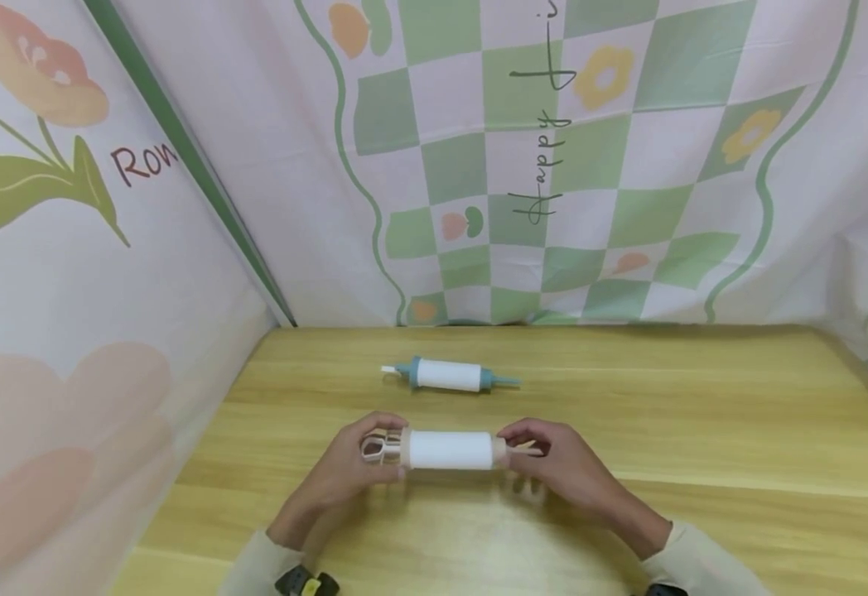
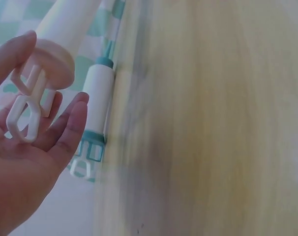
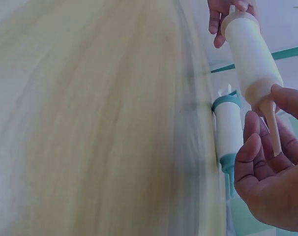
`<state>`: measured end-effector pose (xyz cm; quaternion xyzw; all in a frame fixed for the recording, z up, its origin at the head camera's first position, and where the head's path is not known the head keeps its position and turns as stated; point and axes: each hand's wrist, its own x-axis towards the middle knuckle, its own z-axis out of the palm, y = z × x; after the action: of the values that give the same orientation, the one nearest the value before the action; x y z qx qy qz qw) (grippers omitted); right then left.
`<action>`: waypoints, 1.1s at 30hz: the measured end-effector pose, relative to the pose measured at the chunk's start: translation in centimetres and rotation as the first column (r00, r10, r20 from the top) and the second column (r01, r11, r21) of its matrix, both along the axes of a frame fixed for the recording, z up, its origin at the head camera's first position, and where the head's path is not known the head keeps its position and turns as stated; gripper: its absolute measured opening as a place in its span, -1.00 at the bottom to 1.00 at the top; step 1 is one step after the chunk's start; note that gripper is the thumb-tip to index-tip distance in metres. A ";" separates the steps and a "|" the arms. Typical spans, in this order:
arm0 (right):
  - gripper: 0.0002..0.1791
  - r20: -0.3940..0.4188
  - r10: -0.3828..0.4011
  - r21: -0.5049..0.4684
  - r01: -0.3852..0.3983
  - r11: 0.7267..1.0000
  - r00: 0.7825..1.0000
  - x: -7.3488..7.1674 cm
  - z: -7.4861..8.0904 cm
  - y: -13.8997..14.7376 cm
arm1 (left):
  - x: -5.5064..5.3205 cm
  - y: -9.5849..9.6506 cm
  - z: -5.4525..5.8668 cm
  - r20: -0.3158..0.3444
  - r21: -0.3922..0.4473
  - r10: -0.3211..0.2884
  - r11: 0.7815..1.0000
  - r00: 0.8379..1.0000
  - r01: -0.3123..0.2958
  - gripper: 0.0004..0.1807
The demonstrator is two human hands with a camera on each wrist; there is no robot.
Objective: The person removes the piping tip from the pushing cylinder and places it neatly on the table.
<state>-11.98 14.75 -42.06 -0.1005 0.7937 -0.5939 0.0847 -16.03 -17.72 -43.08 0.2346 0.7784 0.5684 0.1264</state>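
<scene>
A light wood-grain table (image 1: 702, 430) stands against a patterned cloth backdrop (image 1: 374, 281), with a second cloth (image 1: 173, 290) hanging along its left side. From where I stand, the principal item is a beige-ended syringe (image 1: 450, 450), held level above the table between a person's two hands. Its barrel is plain white; its ring-shaped pull (image 2: 35, 120) points left, its tapered nozzle (image 3: 272, 129) right.

Left hand (image 1: 348, 463): grips lightly, thumb and curved fingers spread no wider than the beige collar at the pull end. Right hand (image 1: 564, 463): likewise, pinching the nozzle-end collar, fingers curved beside the nozzle.

Just beyond, a teal-ended syringe (image 1: 449, 375) lies on the table, roughly parallel, also white-barrelled, nozzle to the right. Light sleeves (image 1: 702, 563) reach both wrists; a black wrist device with a yellow part (image 1: 309, 584) shows at the left.

Writing: the backdrop bears "Happy" in dark script (image 1: 543, 149), running sideways among green checks and flowers; further script above it is cut off by the view's edge. On the left cloth, beside a printed flower (image 1: 39, 66), dark red lettering (image 1: 136, 165) starts "Ro"; the next letter meets a green band (image 1: 188, 157) and I cannot tell which it is.
</scene>
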 end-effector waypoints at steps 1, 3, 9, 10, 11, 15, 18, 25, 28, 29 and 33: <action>-0.64 -0.008 0.003 -0.002 -0.003 1.000 1.000 0.1 0.0 0.1 | 0.0 0.1 0.1 0.003 0.008 0.000 1.000 1.000 0.000 -0.39; -0.64 -0.015 0.001 -0.006 -0.001 1.000 1.000 0.2 0.2 0.3 | 0.1 0.3 0.2 0.010 0.032 -0.004 0.999 1.000 0.004 -0.39; -0.62 -0.016 -0.024 -0.008 0.024 1.000 1.000 0.6 0.4 1.0 | 0.4 1.2 0.5 0.041 0.095 -0.021 0.995 0.999 0.017 -0.37; -0.62 -0.017 -0.024 -0.010 0.024 1.000 1.000 0.7 0.4 1.2 | 0.5 1.3 0.6 0.046 0.102 -0.021 0.995 0.999 0.016 -0.37; -0.62 -0.018 -0.022 -0.016 0.022 1.000 1.000 0.8 0.4 1.3 | 0.5 1.5 0.6 0.053 0.106 -0.020 0.994 0.998 0.014 -0.36; -0.63 -0.018 -0.024 -0.034 0.023 0.999 1.000 1.0 0.3 1.8 | 0.7 2.1 0.7 0.084 0.133 -0.025 0.991 0.996 0.013 -0.36; -0.62 -0.019 -0.023 -0.034 0.022 0.999 1.000 1.2 0.4 2.2 | 0.9 2.6 0.7 0.099 0.140 -0.029 0.990 0.995 0.015 -0.36; -0.62 -0.015 -0.024 -0.058 0.023 0.998 1.000 1.9 0.6 3.2 | 1.2 3.6 0.9 0.099 0.147 -0.025 0.989 0.995 0.010 -0.37; -0.61 -0.025 -0.029 -0.065 0.028 0.997 0.999 2.2 0.7 3.7 | 1.4 4.1 1.1 0.094 0.152 -0.026 0.988 0.995 0.012 -0.37; -0.61 -0.027 -0.032 -0.069 0.030 0.997 0.999 2.2 0.8 3.8 | 1.5 4.3 1.1 0.093 0.152 -0.024 0.988 0.995 0.010 -0.37; -0.60 -0.023 -0.049 -0.091 0.046 0.995 0.999 2.6 0.9 4.2 | 1.7 4.8 1.3 0.090 0.168 -0.030 0.986 0.996 0.015 -0.37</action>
<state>-9.41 18.96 -41.20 -0.0929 0.7692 -0.6297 0.0558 -14.31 -12.87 -41.78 0.2268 0.7185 0.6405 0.1483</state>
